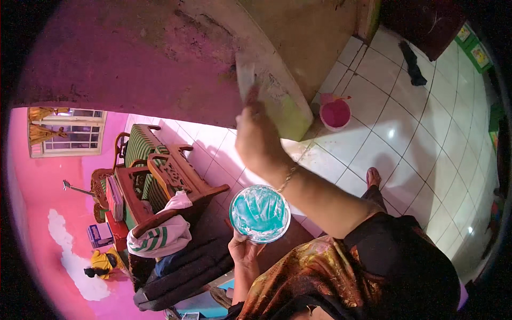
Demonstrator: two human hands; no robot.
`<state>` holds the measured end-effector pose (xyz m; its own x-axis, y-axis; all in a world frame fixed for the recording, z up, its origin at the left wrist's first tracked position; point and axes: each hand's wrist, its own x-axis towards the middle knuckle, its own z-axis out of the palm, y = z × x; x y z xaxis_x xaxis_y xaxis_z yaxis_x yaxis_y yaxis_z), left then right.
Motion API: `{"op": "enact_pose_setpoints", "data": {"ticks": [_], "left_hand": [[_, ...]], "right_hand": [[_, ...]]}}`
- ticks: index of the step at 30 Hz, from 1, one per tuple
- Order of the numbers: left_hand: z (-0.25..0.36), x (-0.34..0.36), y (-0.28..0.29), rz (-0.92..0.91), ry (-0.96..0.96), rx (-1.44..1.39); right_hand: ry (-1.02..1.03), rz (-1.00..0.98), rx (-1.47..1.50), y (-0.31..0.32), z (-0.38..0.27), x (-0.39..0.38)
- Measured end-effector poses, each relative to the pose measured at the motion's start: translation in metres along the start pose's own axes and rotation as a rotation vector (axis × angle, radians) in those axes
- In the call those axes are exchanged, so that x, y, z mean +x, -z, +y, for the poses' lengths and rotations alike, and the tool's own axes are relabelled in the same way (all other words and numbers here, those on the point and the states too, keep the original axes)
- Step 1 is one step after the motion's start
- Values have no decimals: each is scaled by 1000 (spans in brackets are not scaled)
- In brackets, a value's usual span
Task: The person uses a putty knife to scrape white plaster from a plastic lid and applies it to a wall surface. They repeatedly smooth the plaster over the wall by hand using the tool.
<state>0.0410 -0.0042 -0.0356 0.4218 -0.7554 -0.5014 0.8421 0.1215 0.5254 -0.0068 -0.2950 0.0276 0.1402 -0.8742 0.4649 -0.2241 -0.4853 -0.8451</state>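
My right hand (258, 136) grips a scraper (247, 77) with a pale, motion-blurred blade, held up against the stained edge (277, 80) of the wall, which is magenta on its broad face and bare grey and greenish along the narrow end. Below it, my left hand (242, 248) holds a round teal lid or shallow dish (259, 212) smeared with white paste, its fingers around the lower rim.
A pink bucket (335, 114) and a dark cloth (413, 66) lie on the white tiled floor (368, 149). Wooden striped-cushion chairs (176, 178) with clothing (160, 234) stand at left, near a window (72, 133). A person in yellow (104, 264) is by the patched pink wall.
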Motion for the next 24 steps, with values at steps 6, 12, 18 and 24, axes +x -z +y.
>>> {"op": "enact_pose_setpoints", "data": {"ticks": [6,12,18,24], "left_hand": [[5,-3,-3,56,-49,5],[7,-15,6,70,-27,-35],[12,-9,8,64,-21,-1],[9,-9,7,83,-41,9]], "right_hand": [[21,-156,114,36,-10,-29],[-104,-141,42,22,-23,1],[3,-170,113,34,-34,-9],[-51,-41,106,40,-30,19]]}}
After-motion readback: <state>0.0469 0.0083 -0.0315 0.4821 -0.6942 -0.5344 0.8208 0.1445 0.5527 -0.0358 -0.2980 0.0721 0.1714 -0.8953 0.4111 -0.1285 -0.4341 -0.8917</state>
